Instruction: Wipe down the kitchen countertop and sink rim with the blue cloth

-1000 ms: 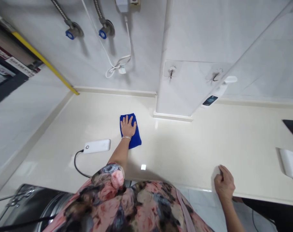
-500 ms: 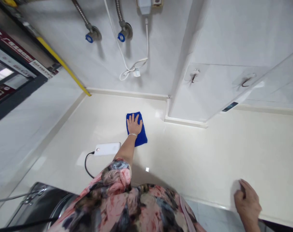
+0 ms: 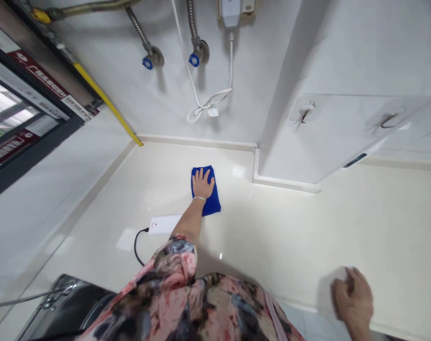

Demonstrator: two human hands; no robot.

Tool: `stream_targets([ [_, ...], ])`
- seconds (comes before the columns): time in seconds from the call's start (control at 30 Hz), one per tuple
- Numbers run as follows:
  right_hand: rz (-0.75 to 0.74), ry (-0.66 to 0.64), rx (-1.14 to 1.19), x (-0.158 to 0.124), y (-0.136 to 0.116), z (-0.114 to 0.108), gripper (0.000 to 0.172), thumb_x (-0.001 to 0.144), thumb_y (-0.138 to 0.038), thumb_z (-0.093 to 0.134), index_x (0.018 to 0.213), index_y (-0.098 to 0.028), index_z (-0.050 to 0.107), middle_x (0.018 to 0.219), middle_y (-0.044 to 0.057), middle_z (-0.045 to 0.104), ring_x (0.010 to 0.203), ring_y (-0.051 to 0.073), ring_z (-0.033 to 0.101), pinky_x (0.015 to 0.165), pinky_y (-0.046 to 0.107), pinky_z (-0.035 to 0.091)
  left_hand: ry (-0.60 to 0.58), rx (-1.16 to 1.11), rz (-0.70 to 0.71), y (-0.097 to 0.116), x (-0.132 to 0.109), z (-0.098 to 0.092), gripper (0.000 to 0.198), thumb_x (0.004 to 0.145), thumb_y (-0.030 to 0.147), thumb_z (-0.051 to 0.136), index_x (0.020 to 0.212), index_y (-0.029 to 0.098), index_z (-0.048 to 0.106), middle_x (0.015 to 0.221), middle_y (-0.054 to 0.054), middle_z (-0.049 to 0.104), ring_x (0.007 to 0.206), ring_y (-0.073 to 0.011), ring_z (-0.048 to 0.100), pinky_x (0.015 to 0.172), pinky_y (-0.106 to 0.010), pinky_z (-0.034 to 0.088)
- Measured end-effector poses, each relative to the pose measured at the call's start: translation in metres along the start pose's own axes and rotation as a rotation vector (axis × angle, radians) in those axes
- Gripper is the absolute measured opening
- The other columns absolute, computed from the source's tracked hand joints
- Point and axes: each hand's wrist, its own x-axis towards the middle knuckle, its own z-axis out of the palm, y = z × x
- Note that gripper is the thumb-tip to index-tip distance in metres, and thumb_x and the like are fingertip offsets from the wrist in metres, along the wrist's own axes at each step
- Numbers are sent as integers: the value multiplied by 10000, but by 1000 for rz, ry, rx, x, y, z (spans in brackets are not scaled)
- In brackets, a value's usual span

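My left hand (image 3: 202, 183) lies flat with fingers spread on a folded blue cloth (image 3: 213, 204), pressing it onto the cream countertop (image 3: 290, 227) near the back wall. A thin bracelet circles that wrist. My right hand (image 3: 354, 298) rests at the counter's front edge on the right. Its fingers are curled beside a pale whitish patch (image 3: 327, 286) that I cannot identify. My floral sleeve and front fill the bottom of the view.
A white power bank (image 3: 164, 224) with a black cable (image 3: 136, 244) lies just left of my forearm. A white boxed pillar (image 3: 308, 147) juts onto the counter at the right of the cloth. Two blue-capped valves (image 3: 148, 62) and a white cord hang on the wall. A dark metal vessel (image 3: 66, 303) sits bottom left.
The view has swung left, so everything has shifted right in the picture. My left hand stays flat on the blue cloth; my right hand has slid right along the counter's front edge.
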Motion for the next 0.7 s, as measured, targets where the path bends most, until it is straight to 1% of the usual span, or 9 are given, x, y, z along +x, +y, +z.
stream_targets([
  [0.07,-126,-51,56,-15,-33,14,596,932,-431,481,1383,-86,660,1469,268,612,1399,481,564,1172,736,469,10,-13,4,-5,4,0,645,1072,498,370,1660,247,456,1774,-77,282,1660,-311,182,1367,-552,124],
  [0.13,-242,-82,89,-28,-61,23,599,958,-385,479,1491,-134,585,1543,245,557,1462,469,511,1184,742,462,26,-27,6,-11,9,-1,639,1067,491,383,1652,248,472,1769,-78,294,1657,-315,193,1367,-553,128],
  [0.17,-283,-88,84,-33,-71,26,618,961,-365,481,1538,-153,544,1570,238,534,1493,475,475,1191,756,449,34,-32,6,-14,11,-1,635,1066,487,388,1649,253,477,1767,-75,300,1656,-315,197,1367,-556,130],
  [0.23,-333,-82,55,-39,-84,29,662,959,-332,484,1601,-172,479,1606,234,499,1524,491,433,1193,778,435,41,-43,0,-20,17,-3,629,1062,482,398,1645,261,484,1765,-67,307,1656,-313,200,1368,-557,130],
  [0.3,-349,-61,25,-39,-87,28,689,948,-318,482,1622,-173,460,1604,239,498,1509,505,447,1177,785,447,39,-52,-7,-26,24,-5,628,1061,484,405,1642,259,490,1765,-69,305,1656,-312,198,1370,-551,126],
  [0.37,-333,-46,16,-37,-87,25,696,929,-335,493,1607,-177,490,1564,239,533,1468,502,496,1157,765,478,40,-53,-14,-33,31,-8,629,1064,482,407,1643,250,490,1767,-78,301,1656,-311,199,1372,-542,125],
  [0.47,-261,-45,-19,-34,-90,22,702,888,-392,503,1549,-161,564,1472,241,594,1401,494,557,1117,739,517,49,-38,-35,-44,43,-12,629,1072,479,406,1648,240,483,1768,-79,300,1654,-311,201,1373,-529,125],
  [0.6,-182,-72,-88,-32,-99,18,724,848,-432,489,1483,-113,627,1402,254,629,1354,491,597,1055,711,564,73,-25,-64,-64,57,-15,614,1078,470,416,1644,243,491,1763,-81,312,1650,-320,214,1370,-536,133],
  [0.7,-159,-81,-105,-31,-98,16,741,811,-436,497,1467,-134,659,1381,251,642,1348,500,606,1038,713,575,105,-37,-86,-82,65,-17,605,1078,461,422,1636,243,504,1758,-87,324,1646,-323,224,1368,-546,136],
])
